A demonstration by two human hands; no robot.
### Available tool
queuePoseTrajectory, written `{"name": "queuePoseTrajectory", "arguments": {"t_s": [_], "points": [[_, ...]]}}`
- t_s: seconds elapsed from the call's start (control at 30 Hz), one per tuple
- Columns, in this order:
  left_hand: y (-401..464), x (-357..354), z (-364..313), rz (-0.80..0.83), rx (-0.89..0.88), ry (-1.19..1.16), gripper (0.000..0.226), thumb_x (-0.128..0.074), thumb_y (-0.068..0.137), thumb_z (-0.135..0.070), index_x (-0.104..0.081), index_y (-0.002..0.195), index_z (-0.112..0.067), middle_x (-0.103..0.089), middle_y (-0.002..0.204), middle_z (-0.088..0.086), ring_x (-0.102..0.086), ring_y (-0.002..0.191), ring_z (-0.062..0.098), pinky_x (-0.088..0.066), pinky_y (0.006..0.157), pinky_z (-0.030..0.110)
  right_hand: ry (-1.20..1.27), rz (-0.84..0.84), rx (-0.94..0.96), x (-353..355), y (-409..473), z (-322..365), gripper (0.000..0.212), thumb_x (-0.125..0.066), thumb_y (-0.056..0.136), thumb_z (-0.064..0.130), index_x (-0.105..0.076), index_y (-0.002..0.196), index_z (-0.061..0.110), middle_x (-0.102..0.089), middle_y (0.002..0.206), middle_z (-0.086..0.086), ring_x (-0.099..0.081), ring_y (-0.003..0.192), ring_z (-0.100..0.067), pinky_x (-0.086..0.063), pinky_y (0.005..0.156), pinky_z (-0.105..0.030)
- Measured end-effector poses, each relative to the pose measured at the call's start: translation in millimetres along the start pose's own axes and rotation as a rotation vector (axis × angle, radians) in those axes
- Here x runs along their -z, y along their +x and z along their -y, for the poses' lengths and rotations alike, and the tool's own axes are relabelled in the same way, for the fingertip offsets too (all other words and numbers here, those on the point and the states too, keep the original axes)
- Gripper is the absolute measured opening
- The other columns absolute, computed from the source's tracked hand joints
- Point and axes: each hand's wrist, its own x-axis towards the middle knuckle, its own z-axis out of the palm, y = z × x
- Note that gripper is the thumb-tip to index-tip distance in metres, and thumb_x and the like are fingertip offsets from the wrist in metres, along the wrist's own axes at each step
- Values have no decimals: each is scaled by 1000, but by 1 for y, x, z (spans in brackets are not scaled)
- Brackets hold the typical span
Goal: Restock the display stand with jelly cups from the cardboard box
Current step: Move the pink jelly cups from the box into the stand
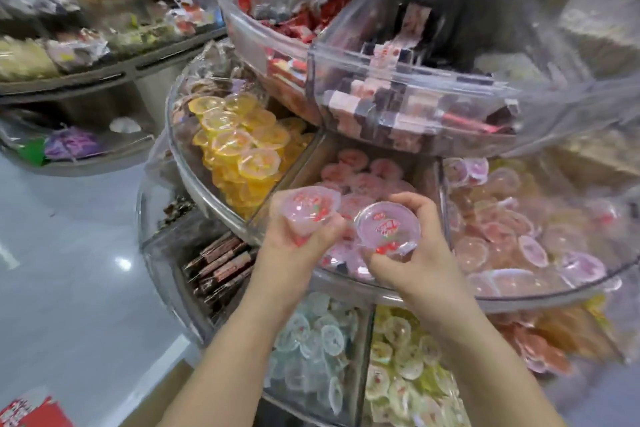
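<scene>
Our left hand grips one pink jelly cup from below, fingers curled round its body so the printed lid faces up. Our right hand holds a second pink cup the same way, thumb under the near side and fingers arched over the far rim. Both cups hang just above the pink compartment of the middle tier, lids up; we judge we carry them so because they can then be set down face up like the cups already lying there.

That compartment is a wedge between two clear dividers: the orange cups are stacked high on the left, and a mixed pink and pale pile fills the bin on the right. The pink wedge looks only partly filled, so there seems room toward the back. The curved clear front wall of the tier lies right under our wrists, and we would have to clear it on the way in. The upper tier, full of wrapped bars, overhangs the back of the wedge, so headroom there is tight and a low, forward reach looks safest.

Below our forearms the bottom tier holds pale blue cups and yellow-green cups. At the lower left a brown flap shows, probably the cardboard box, on the grey floor. The frame is blurred, so finer detail escapes us.
</scene>
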Motion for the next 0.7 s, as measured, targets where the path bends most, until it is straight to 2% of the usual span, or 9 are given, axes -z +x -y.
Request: {"name": "queuePoseTrajectory", "arguments": {"t_s": [0.03, 0.1, 0.2, 0.27, 0.33, 0.43, 0.57, 0.63, 0.7], "points": [[5, -5, 2, 33, -17, 51, 42, -73, 65, -19, -55, 103, -16, -71, 88, -9, -66, 83, 3, -52, 73, 17, -20, -13, -7, 7, 5, -6, 56, -74, 64, 8, -44, 104, 34, -59, 94, 23, -55, 69, 9, -43, 64, -5], [14, -11, 5, 81, -38, 177, 43, -77, 65, -18, -59, 105, -18, -68, 97, -7, -64, 90, 4, -49, 75, 13, -84, -31, 8, 20, 11, -16, 53, -75, 67, 7, -47, 104, 32, -59, 100, 15, -56, 82, 9, -44, 74, -8], [25, -13, 13, 83, -76, 350, 45, -82, 67, -10, -61, 105, -25, -64, 110, 1, -60, 100, 6, -44, 81, 10, -167, -85, 26, 37, 21, -27, 52, -76, 67, 9, -50, 101, 37, -58, 100, 22, -54, 95, 13, -41, 80, -4], [30, -11, 19, 96, -67, 392, 45, -82, 68, -11, -61, 101, -33, -64, 107, -8, -59, 98, 2, -44, 78, 10, -261, -135, 9, 45, 28, -32, 54, -76, 68, 15, -47, 106, 41, -53, 105, 30, -50, 97, 17, -35, 81, 3], [33, -8, 23, 112, -34, 429, 45, -80, 67, -21, -57, 102, -38, -62, 105, -20, -58, 96, -3, -48, 72, 10, -396, -142, 12, 48, 36, -36, 61, -75, 69, 19, -46, 121, 35, -49, 111, 29, -46, 97, 14, -29, 81, 7], [37, 1, 29, 140, -23, 541, 47, -74, 64, -29, -52, 104, -42, -60, 106, -24, -59, 98, -1, -50, 72, 13, -676, -84, 76, 40, 49, -40, 61, -71, 71, 18, -50, 128, 22, -49, 113, 8, -47, 102, -3, -31, 79, -8], [44, 8, 29, 207, -35, 713, 49, -68, 62, -33, -53, 108, -41, -60, 106, -23, -57, 98, -4, -52, 81, 27, -919, -87, -25, 18, 61, -47, 48, -64, 78, 15, -48, 123, 12, -45, 117, -9, -55, 103, -31, -44, 79, -35], [47, 11, 29, 220, -44, 731, 49, -69, 62, -29, -55, 109, -36, -58, 109, -19, -56, 102, -1, -54, 83, 34, -934, -141, -111, 9, 66, -51, 40, -63, 81, 14, -46, 117, 7, -44, 117, -13, -55, 102, -35, -45, 78, -38], [49, 13, 28, 241, -47, 737, 50, -73, 65, -25, -55, 111, -35, -55, 111, -18, -56, 104, 2, -53, 86, 36, -880, -156, -213, 2, 68, -57, 44, -64, 82, 16, -42, 119, 6, -43, 121, -15, -55, 105, -38, -45, 80, -38]]}}
